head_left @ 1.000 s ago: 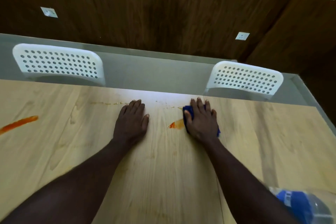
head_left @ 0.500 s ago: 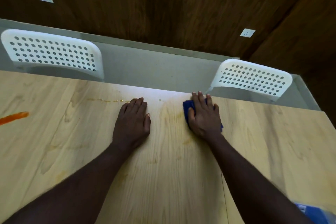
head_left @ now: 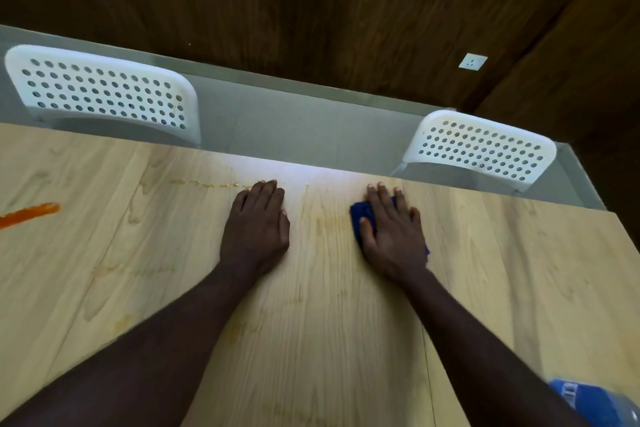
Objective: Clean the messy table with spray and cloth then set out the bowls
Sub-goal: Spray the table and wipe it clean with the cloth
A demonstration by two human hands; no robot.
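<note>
Tabletop (head_left: 502,288) mostly bare. Left hand (head_left: 258,229) flat at centre, right hand (head_left: 393,236) flat on cloth (head_left: 360,213); open strip of wood between them, clear down toward the near edge between the forearms. Right of right hand: free out to the tabletop's right edge. Bottle (head_left: 595,404) blocks near right corner. Left of left hand: wide open, only an orange smear (head_left: 31,213) at far left and faint drips (head_left: 207,184) by the far edge. Two chairs (head_left: 100,90) (head_left: 481,149) stand behind far edge.

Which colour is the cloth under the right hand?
Dark blue cloth, head view, under the right hand.
</note>
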